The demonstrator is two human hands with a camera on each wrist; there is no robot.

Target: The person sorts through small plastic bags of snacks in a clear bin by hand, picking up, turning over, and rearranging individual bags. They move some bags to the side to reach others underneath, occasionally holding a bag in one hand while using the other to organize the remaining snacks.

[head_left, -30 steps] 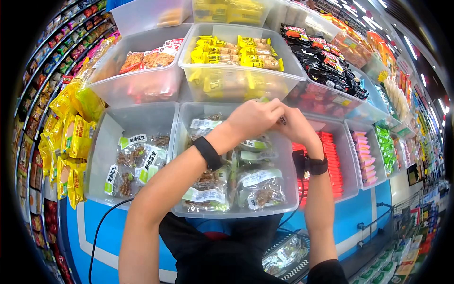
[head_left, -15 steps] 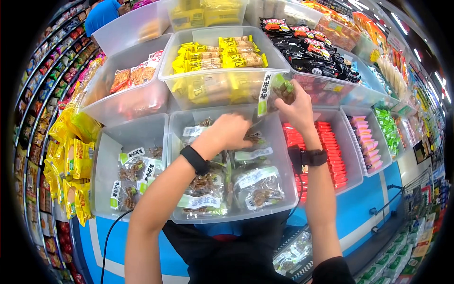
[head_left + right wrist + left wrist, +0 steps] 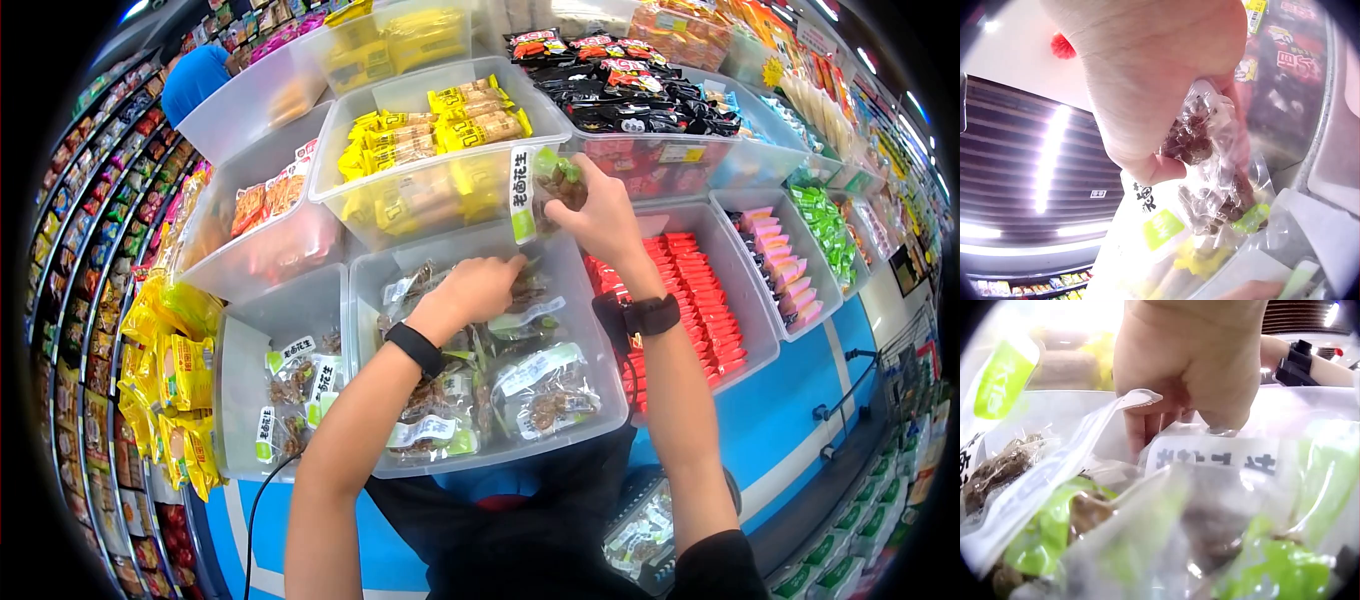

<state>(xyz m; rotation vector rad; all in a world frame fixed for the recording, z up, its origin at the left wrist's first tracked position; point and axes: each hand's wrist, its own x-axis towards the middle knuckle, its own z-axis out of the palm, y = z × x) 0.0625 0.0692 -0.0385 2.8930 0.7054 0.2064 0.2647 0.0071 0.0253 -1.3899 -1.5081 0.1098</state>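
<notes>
My right hand [image 3: 592, 210] holds a clear bag of braised peanuts [image 3: 560, 187], thumb and fingers round its side, raised over the far right corner of the middle bin [image 3: 480, 462]. The bag has a white label strip with black characters and a green patch. In the right wrist view the brown peanuts [image 3: 1188, 140] bulge between thumb and fingers. My left hand [image 3: 472, 297] reaches down into the middle bin, among several similar bags [image 3: 545, 390]. In the left wrist view its fingers [image 3: 1138, 434] go behind a white-labelled bag [image 3: 1210, 456]; whether they grip it I cannot tell.
A left bin [image 3: 240, 400] holds a few peanut bags. On the right stands a bin of red packets [image 3: 700, 300]. Bins of yellow packets [image 3: 430, 130] and black packets [image 3: 620, 85] rise behind. A cable [image 3: 262, 505] hangs at the left. A person in blue [image 3: 195, 85] stands beyond.
A second ago both hands were together over the middle bin. They have parted: the right has lifted the peanut bag away to the right, and the left has lowered among the bags.
</notes>
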